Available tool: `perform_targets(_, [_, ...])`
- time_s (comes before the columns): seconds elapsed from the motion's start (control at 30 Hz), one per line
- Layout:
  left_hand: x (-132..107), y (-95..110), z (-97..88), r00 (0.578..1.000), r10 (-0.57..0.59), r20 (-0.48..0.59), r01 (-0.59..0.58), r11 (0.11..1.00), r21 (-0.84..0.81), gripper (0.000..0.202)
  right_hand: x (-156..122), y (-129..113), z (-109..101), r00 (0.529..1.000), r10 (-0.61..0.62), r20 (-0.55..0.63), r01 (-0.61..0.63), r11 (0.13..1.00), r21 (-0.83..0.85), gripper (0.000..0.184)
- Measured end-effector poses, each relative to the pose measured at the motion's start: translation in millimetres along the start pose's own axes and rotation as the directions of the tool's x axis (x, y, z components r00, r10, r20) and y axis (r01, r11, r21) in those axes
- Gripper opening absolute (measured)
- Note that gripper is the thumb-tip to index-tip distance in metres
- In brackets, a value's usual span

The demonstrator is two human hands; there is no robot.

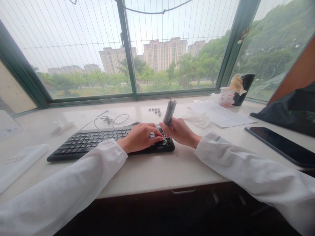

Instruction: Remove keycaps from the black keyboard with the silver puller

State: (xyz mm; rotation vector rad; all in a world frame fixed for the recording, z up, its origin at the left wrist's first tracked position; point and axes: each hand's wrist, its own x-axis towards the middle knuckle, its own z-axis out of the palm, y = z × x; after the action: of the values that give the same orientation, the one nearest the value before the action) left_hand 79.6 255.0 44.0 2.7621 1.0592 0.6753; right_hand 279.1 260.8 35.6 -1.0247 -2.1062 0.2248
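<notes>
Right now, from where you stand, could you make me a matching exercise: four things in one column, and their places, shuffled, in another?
Things:
1. left hand
2. grey cylinder
3. small dark keycaps
4. black tablet

Places:
A. lying flat at the right of the white counter
B. resting on the black keyboard
C. held in the right hand
D. grouped on the counter beyond the keyboard

Pairs: 1-B, 2-C, 3-D, 4-A

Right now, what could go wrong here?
The grey cylindrical object in the right hand is held upright over the black keyboard and could drop onto it. The small dark keycaps loose on the white desk could get knocked and scattered. The right sleeve could bump the tablet.
</notes>
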Motion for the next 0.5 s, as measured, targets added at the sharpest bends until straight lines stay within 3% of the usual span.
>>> perform_targets(0.3, [1.5, -5.2, 1.5, 1.0, 0.019, -0.016, -0.019, 0.999, -0.029, 0.024, 2.5, -9.5, 4.3, 0.985, 0.168, 0.039, -0.171, 0.983, 0.066, 0.039])
perform_targets(0.5, [1.7, -4.3, 2.8, 0.999, 0.032, -0.024, -0.032, 0.999, 0.009, 0.024, -2.3, -16.7, 6.1, 0.961, 0.275, -0.007, -0.272, 0.956, 0.111, 0.036])
